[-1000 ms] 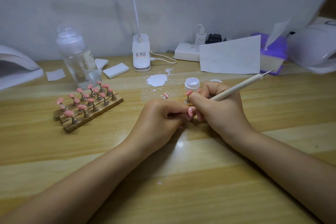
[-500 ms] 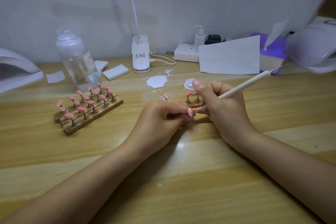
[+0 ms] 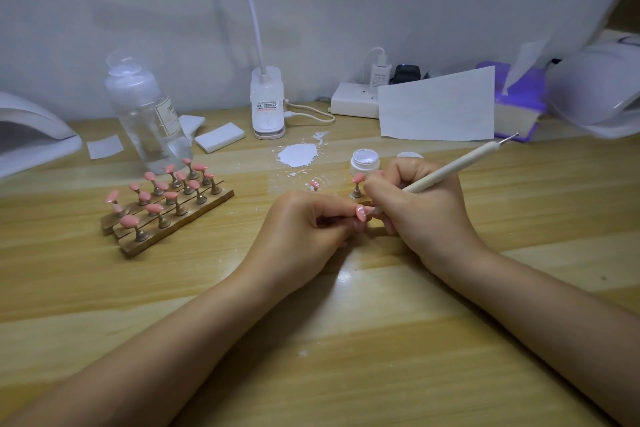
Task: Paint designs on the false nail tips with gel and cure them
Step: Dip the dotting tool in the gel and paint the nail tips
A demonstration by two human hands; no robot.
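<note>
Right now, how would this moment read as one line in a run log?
step: painting dots | left hand: holds pink nail tip | right hand: holds dotting pen at tip | gel jar: open | curing: not yet

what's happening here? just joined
A person is dotting gel on a pink nail tip. The left hand pinches the tip; the right hand holds a dotting pen with its working end at the tip. An open white gel jar stands just behind, and a wooden rack of pink tips sits to the left.
</note>
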